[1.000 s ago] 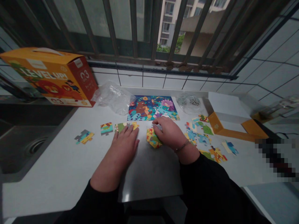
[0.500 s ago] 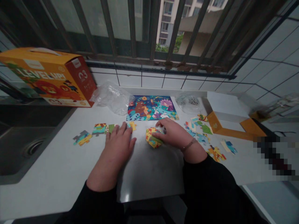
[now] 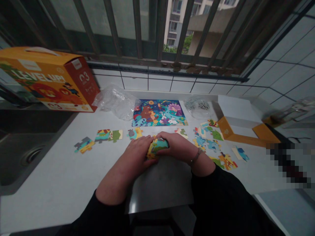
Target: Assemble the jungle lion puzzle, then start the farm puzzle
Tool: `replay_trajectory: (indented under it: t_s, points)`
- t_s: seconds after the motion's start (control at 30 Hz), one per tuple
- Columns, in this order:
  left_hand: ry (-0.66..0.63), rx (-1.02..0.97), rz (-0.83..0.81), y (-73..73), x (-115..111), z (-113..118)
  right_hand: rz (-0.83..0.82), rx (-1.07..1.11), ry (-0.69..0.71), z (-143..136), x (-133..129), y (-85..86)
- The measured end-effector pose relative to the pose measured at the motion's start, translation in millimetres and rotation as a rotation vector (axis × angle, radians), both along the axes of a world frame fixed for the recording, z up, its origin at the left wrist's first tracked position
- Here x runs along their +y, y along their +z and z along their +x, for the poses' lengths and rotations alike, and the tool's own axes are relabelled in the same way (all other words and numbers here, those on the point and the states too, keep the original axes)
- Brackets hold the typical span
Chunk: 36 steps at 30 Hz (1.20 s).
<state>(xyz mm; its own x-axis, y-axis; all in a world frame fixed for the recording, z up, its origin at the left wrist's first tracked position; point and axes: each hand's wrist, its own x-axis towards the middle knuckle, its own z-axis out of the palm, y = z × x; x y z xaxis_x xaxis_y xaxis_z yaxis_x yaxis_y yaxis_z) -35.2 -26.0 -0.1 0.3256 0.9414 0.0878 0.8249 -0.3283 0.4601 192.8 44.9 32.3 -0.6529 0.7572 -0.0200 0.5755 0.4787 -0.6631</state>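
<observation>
Colourful puzzle pieces (image 3: 157, 147), yellow, green and teal, sit between my two hands at the middle of the counter; how many there are is hard to make out. My left hand (image 3: 137, 152) closes on their left side, fingers along the top and thumb below. From the right, my right hand (image 3: 173, 144) grips them with thumb and curled fingers. Beyond my left hand lie a grey-and-yellow piece (image 3: 134, 132), two joined pieces (image 3: 109, 135) and a blue-yellow pair (image 3: 84, 145). A pale piece with green (image 3: 181, 132) lies just past my right hand.
Several loose pieces (image 3: 213, 144) are spread on the right. At the back are a picture sheet (image 3: 159, 113), clear plastic bags (image 3: 118, 101), (image 3: 198, 107) and an opened orange-and-white box (image 3: 242, 129). A large orange box (image 3: 49, 82) stands beside the sink (image 3: 14, 173).
My left hand has left the row of pieces and moved right and nearer, closing on the pieces that my right hand holds. The row and the pale piece are now uncovered.
</observation>
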Motion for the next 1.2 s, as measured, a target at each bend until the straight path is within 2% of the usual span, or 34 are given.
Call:
replay_trajectory:
  t_s: [0.07, 0.17, 0.33, 0.5, 0.57, 0.67, 0.77, 0.87, 1.0, 1.07, 1.2]
  points:
    - [-0.019, 0.000, -0.011, 4.9, 1, -1, 0.010, 0.054, -0.072, 5, 3, -0.6]
    - [-0.046, 0.025, -0.016, 11.3, 1, -1, 0.056, 0.188, -0.266, 12, 9, -2.8]
    - [-0.115, 0.014, -0.012, 13.5, 1, 1, 0.036, 0.334, -0.505, 17, 17, -8.6]
    - [-0.240, -0.020, -0.053, 16.7, 2, 4, -0.137, 0.591, -0.688, 12, 25, -22.7]
    - [-0.226, -0.046, -0.013, 16.5, 0, 7, -0.191, 0.686, -0.723, 8, 27, -28.2]
    - [-0.122, -0.034, 0.072, 11.0, -4, 11, -0.146, 0.717, -0.773, 7, 30, -33.5]
    - [-0.042, 0.047, 0.016, 5.3, -7, 18, -0.104, 0.720, -0.833, 9, 33, -36.0]
    - [-0.058, 0.086, -0.014, 8.6, -9, 25, -0.109, 0.735, -0.847, 10, 34, -36.9]
    - [-0.152, 0.045, -0.013, 21.0, -8, 29, -0.128, 0.703, -0.776, 3, 32, -37.5]
    - [-0.153, 0.006, 0.021, 24.2, -6, 29, -0.108, 0.612, -0.726, -2, 30, -38.0]
    - [-0.049, -0.001, 0.109, 18.9, -2, 24, 0.083, 0.325, -0.595, -9, 24, -36.1]
